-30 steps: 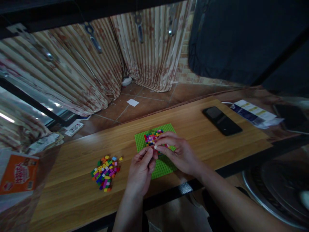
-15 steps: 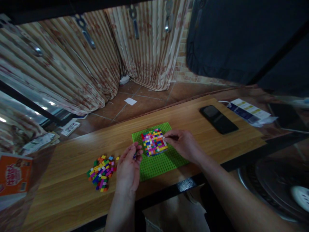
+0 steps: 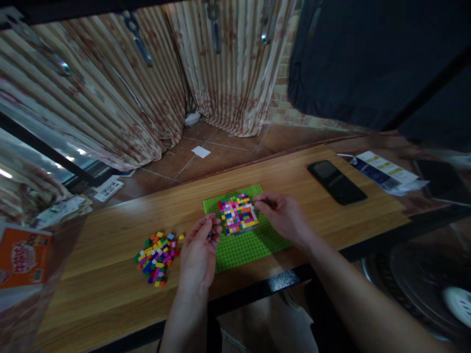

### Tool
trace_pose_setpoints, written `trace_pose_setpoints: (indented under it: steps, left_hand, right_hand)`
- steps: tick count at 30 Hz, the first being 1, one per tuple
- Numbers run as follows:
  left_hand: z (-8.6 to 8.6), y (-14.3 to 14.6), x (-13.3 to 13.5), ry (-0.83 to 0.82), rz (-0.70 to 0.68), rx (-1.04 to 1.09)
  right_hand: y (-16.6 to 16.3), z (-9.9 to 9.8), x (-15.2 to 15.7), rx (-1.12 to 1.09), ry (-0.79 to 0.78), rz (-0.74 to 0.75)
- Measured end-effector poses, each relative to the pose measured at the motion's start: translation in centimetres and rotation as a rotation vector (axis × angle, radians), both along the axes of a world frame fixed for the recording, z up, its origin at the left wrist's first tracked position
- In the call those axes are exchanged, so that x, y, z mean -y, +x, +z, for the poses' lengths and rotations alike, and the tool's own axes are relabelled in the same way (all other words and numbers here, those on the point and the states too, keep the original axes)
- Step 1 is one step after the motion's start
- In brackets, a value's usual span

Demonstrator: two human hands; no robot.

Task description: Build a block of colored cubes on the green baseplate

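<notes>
A green studded baseplate [image 3: 239, 252] lies on the wooden table, bearing a square block of small multicoloured building bricks [image 3: 239, 214]. At the block's left side is my left hand [image 3: 200, 245], palm up with curled fingers around small dark bluish bricks, partly hidden. The fingertips of my right hand [image 3: 281, 215] are pinched together at the block's upper right edge; whatever is between them is too small to make out. White bricks show along the block's right side. Left of my left hand, a loose pile of mixed-colour bricks [image 3: 156, 259] rests on the wood.
A black phone [image 3: 336, 181] lies on the right of the table [image 3: 110, 235], with printed papers [image 3: 384, 169] beyond it. An orange box [image 3: 24, 260] stands at the far left. Striped curtains [image 3: 228, 73] hang behind, and metal tools [image 3: 137, 37] dangle overhead.
My right fingertips have shifted slightly up along the block's right edge, and white bricks there are now in plain sight. My left hand keeps its place beside the block. The view has shifted slightly.
</notes>
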State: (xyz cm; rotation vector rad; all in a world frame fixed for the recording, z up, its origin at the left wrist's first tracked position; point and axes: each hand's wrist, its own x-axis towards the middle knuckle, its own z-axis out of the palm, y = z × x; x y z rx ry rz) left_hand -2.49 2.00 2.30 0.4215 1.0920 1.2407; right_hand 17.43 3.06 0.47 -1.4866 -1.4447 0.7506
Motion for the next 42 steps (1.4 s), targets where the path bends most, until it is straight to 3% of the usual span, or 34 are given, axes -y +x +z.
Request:
trace_pose_setpoints:
  steps: [10, 21, 28, 33, 36, 42]
  left_hand:
    - [0.1, 0.1, 0.0, -0.002, -0.003, 0.016]
    - [0.0, 0.1, 0.0, -0.003, -0.011, 0.052]
    - [0.8, 0.4, 0.2, 0.010, -0.039, 0.139]
    - [1.6, 0.1, 0.6, 0.059, -0.150, 0.256]
    - [1.8, 0.0, 0.9, 0.085, -0.228, 0.327]
    - [1.9, 0.3, 1.3, 0.113, -0.275, 0.391]
  right_hand:
    - [-0.7, -0.9, -0.8, -0.204, -0.062, -0.032]
    - [-0.9, -0.6, -0.8, -0.186, -0.042, -0.013]
    - [-0.7, -0.8, -0.8, -0.156, -0.028, 0.006]
    - [-1.6, 0.0, 0.4, -0.049, 0.208, -0.027]
    - [-3.0, 1.2, 1.5, 0.043, 0.377, 0.083]
    - [-4.7, 2.0, 2.1, 0.318, 0.463, 0.220]
